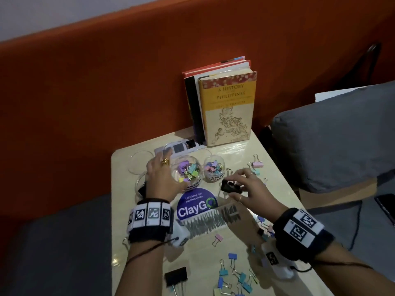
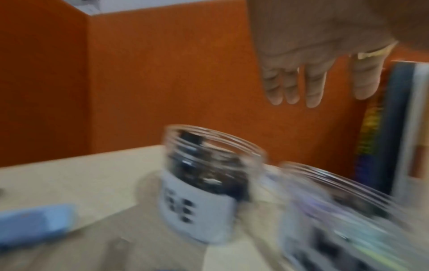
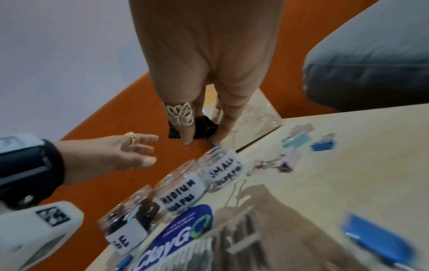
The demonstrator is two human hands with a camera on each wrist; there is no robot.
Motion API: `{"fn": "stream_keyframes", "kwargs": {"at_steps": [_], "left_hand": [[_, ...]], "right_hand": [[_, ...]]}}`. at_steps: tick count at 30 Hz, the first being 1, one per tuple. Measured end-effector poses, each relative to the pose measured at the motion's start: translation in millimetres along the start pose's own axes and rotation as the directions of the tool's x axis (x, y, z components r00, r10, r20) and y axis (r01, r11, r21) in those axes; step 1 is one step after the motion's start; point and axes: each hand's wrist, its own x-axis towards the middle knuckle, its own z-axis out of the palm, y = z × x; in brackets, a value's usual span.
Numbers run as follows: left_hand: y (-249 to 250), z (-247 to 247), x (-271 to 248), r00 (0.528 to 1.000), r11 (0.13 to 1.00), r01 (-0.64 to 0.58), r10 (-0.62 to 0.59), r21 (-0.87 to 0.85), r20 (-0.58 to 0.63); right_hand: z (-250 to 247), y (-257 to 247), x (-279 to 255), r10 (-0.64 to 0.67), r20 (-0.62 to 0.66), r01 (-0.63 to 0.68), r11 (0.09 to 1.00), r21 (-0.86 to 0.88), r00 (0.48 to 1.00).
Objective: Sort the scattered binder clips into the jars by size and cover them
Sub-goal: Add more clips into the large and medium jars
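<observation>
Sorting step, large size. The right hand (image 1: 245, 186) pinches a black binder clip (image 1: 232, 186) above the tabletop (image 1: 277, 210), just right of the open jars. The left hand (image 1: 160, 174), grip wide and holding nothing, hovers over the medium jar (image 1: 187, 174). The large jar (image 3: 125, 225) stands leftmost. Next, judged: carry the clip across to it and release.

Your table (image 1: 132, 210) is pale cream against an orange wall (image 1: 85, 92).
You pinch a black clip (image 1: 232, 186); pastel pink, teal, blue and purple clips fill the clear jars (image 1: 188, 174), which carry white labels with black lettering. Wristbands (image 1: 150, 216) show black-and-white squares.
</observation>
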Motion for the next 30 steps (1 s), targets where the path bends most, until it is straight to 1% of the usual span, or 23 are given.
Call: {"fn": "stream_keyframes", "kwargs": {"at_steps": [1, 3, 5, 8, 11, 14, 17, 18, 20, 22, 26, 27, 28, 30], "left_hand": [[-19, -5, -6, 0.998, 0.998, 0.058, -0.058, 0.011, 0.019], [-55, -11, -13, 0.98, 0.985, 0.171, -0.172, 0.024, 0.099], [-80, -14, -16, 0.956, 0.972, 0.232, -0.232, 0.022, 0.181], [-96, -13, -11, 0.94, 0.965, 0.257, -0.237, -0.053, 0.245], [-101, -11, -9, 0.953, 0.98, 0.198, -0.188, -0.018, 0.239], [-103, -11, -9, 0.959, 0.976, 0.203, -0.182, -0.076, 0.216], [-104, -11, -11, 0.965, 0.975, 0.193, -0.168, -0.112, 0.202], [-105, -11, -11, 0.966, 0.975, 0.19, -0.165, -0.115, 0.199], [-106, -11, -11, 0.968, 0.974, 0.185, -0.157, -0.129, 0.197], [-107, -10, -10, 0.971, 0.978, 0.167, -0.141, -0.128, 0.192], [-108, -9, -8, 0.975, 0.982, 0.155, -0.135, -0.108, 0.175], [-109, -9, -8, 0.976, 0.982, 0.156, -0.136, -0.105, 0.172], [-109, -9, -8, 0.977, 0.983, 0.155, -0.137, -0.102, 0.167], [-110, -9, -8, 0.977, 0.983, 0.159, -0.142, -0.095, 0.162]], "right_hand": [[5, -10, 9, -0.03, 0.045, 0.031, 0.999, -0.016, 0.999], [20, -34, 31, -0.103, 0.144, 0.111, 0.993, -0.049, 0.984], [39, -59, 53, -0.179, 0.221, 0.195, 0.979, -0.052, 0.959], [72, -97, 82, -0.283, 0.287, 0.323, 0.941, -0.099, 0.915], [103, -119, 105, -0.346, 0.361, 0.425, 0.89, -0.164, 0.866], [120, -123, 118, -0.361, 0.392, 0.487, 0.822, -0.295, 0.846], [127, -118, 123, -0.366, 0.45, 0.564, 0.682, -0.466, 0.815], [128, -114, 123, -0.366, 0.467, 0.58, 0.652, -0.489, 0.805], [130, -106, 123, -0.361, 0.492, 0.594, 0.641, -0.486, 0.792], [131, -101, 126, -0.366, 0.493, 0.596, 0.65, -0.472, 0.789], [131, -103, 135, -0.406, 0.424, 0.572, 0.706, -0.417, 0.81], [131, -104, 137, -0.389, 0.437, 0.569, 0.697, -0.436, 0.811], [132, -106, 137, -0.345, 0.48, 0.57, 0.669, -0.477, 0.806], [135, -108, 139, -0.207, 0.566, 0.57, 0.564, -0.597, 0.798]]}}
